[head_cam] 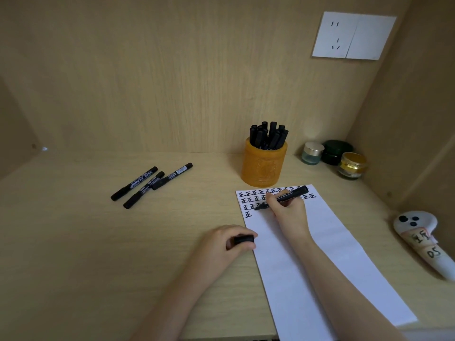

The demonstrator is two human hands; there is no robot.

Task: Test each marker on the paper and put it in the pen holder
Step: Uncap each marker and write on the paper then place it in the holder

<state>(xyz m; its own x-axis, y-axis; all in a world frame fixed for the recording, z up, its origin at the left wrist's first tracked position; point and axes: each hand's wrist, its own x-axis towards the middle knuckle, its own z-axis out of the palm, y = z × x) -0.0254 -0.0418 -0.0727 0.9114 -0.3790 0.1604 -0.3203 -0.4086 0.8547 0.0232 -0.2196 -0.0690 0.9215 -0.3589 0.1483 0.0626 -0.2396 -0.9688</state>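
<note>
My right hand (286,207) grips an uncapped black marker (293,193), its tip down on the white paper (320,262) beside rows of black written characters. My left hand (227,243) rests on the desk at the paper's left edge and pinches the marker's black cap (243,239). The orange pen holder (264,164) stands just behind the paper, filled with several black markers. Three capped black markers (150,184) lie loose on the desk to the left.
Three small jars (334,156) stand in the back right corner. A white controller with taped labels (423,239) lies at the right edge. A wall socket (353,35) is on the back panel. Wooden walls enclose the desk on three sides.
</note>
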